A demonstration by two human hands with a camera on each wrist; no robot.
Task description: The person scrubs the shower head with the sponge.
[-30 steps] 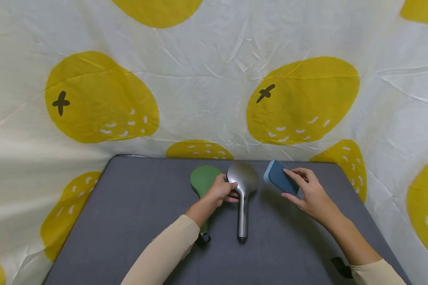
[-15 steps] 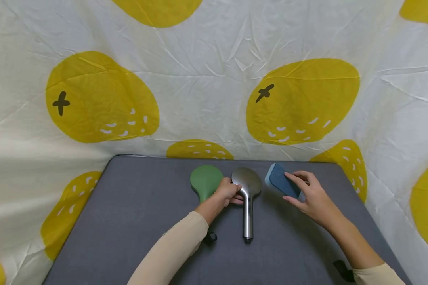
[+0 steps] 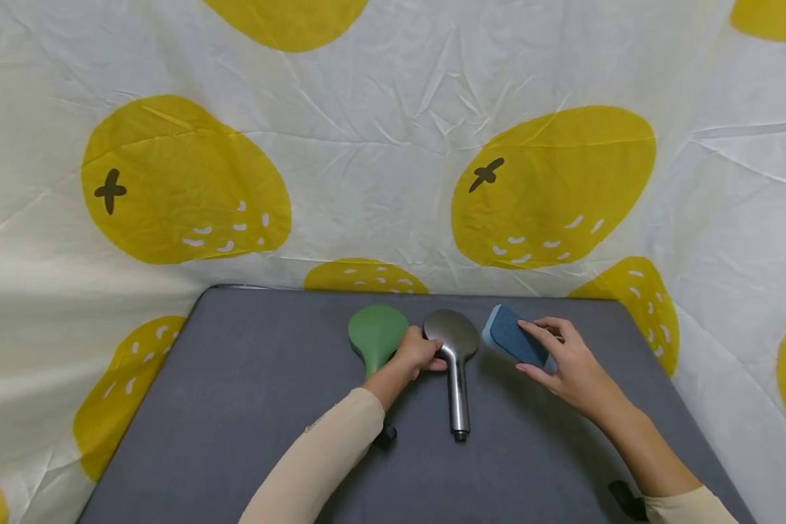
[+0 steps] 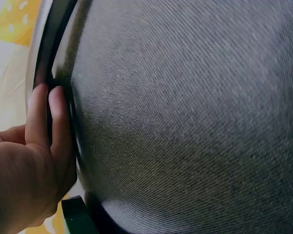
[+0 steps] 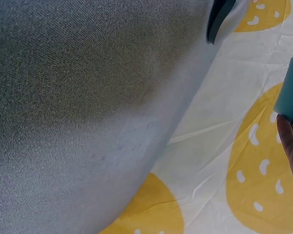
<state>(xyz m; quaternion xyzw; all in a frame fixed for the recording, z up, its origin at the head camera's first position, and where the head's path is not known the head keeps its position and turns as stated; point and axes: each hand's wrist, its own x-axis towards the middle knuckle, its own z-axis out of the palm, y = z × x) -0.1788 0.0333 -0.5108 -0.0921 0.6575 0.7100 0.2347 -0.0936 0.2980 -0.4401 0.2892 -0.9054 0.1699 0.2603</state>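
A silver shower head [image 3: 450,333] with a round head and straight handle is held by my left hand [image 3: 421,351] near its neck. Thumb on its face, the other fingers reach underneath; in the left wrist view those fingers [image 4: 39,117] lie along its edge. My right hand [image 3: 571,364] pinches a two-tone blue sponge [image 3: 517,336] between thumb and fingers, a short way right of the shower head and apart from it. At the edge of the right wrist view show the sponge's light side [image 5: 289,90] and part of the hand.
A green shower head [image 3: 376,331] lies on the dark grey table [image 3: 268,364] just left of the left hand, its handle partly hidden by the forearm. Behind the table hangs a white cloth [image 3: 373,182] with yellow fruit prints.
My left hand and the silver shower head have moved a little to the right, the handle's lower end swinging rightward. The sponge has come down slightly in my right hand.
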